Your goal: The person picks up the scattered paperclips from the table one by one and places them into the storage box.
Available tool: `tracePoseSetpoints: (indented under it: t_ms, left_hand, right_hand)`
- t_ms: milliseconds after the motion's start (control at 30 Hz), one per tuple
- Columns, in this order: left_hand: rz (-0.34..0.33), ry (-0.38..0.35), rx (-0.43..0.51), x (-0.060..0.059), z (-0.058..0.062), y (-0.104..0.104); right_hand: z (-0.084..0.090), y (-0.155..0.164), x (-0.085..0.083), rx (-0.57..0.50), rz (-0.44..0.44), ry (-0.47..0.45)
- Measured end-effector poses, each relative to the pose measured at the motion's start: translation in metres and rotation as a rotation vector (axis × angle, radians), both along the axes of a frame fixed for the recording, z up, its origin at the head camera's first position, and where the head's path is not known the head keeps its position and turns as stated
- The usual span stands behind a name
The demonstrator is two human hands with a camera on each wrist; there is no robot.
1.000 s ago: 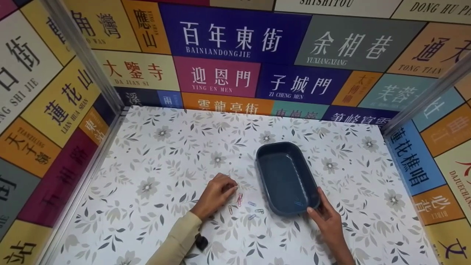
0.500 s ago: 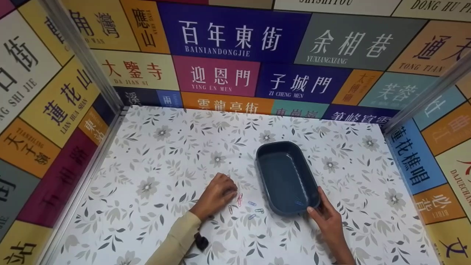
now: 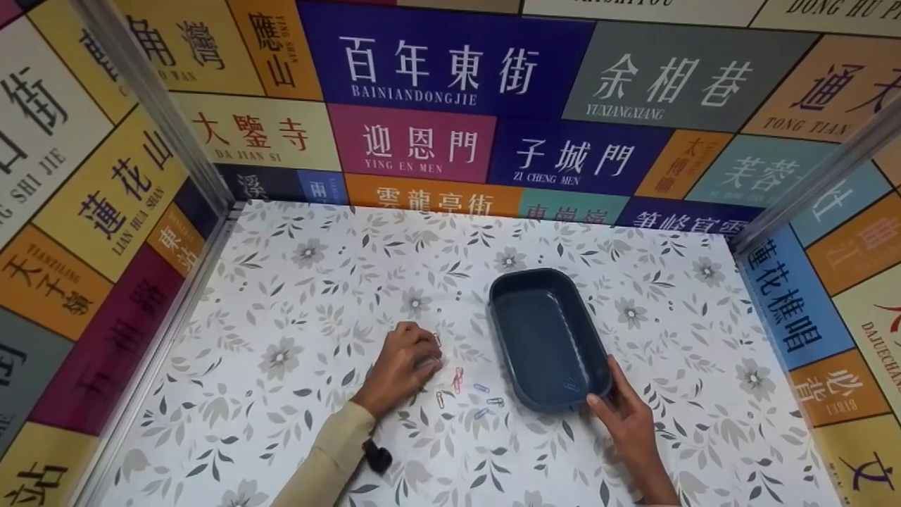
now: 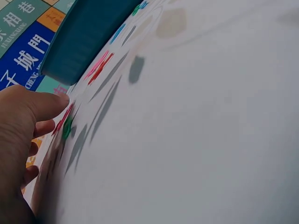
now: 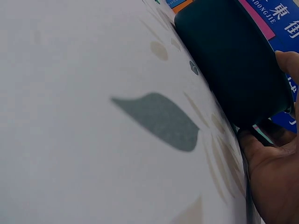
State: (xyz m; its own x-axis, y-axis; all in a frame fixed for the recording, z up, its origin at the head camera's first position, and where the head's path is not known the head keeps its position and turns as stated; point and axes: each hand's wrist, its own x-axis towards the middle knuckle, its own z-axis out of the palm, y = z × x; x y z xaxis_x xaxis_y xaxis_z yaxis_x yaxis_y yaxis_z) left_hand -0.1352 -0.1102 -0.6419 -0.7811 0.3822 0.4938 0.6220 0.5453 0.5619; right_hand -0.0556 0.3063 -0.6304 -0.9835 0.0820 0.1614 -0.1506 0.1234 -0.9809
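Left hand (image 3: 402,365) is curled knuckles-up on the floral bench (image 3: 281,422), fingertips pinching at a paper clip (image 4: 67,127) beside the scattered paper clips (image 3: 468,396), though a firm grip can't be confirmed. Right hand (image 3: 628,419) grasps the near right corner of the dark blue tray (image 3: 547,338), thumb on the rim. The tray sits on the bench right of the clips, one blue clip (image 3: 570,386) inside.

Floral-print tabletop (image 3: 295,422); colourful street-name sign walls (image 3: 450,77); metal corner posts (image 3: 162,120).
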Motion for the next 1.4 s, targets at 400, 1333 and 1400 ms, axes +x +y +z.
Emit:
tracePoseSetpoints:
  t_ms: [400, 1333, 1400]
  left_hand:
    - [0.007, -0.022, -0.016, -0.001, 0.000, -0.021]
    - [-0.002, -0.056, -0.028, -0.004, 0.002, -0.017]
    - [-0.008, -0.066, -0.031, -0.004, 0.003, -0.017]
  right_hand:
    - [0.001, -0.001, -0.002, 0.008, 0.020, 0.002]
    - [-0.002, 0.000, 0.001, -0.041, 0.018, 0.031]
    - [-0.002, 0.000, 0.001, -0.026, 0.020, 0.030]
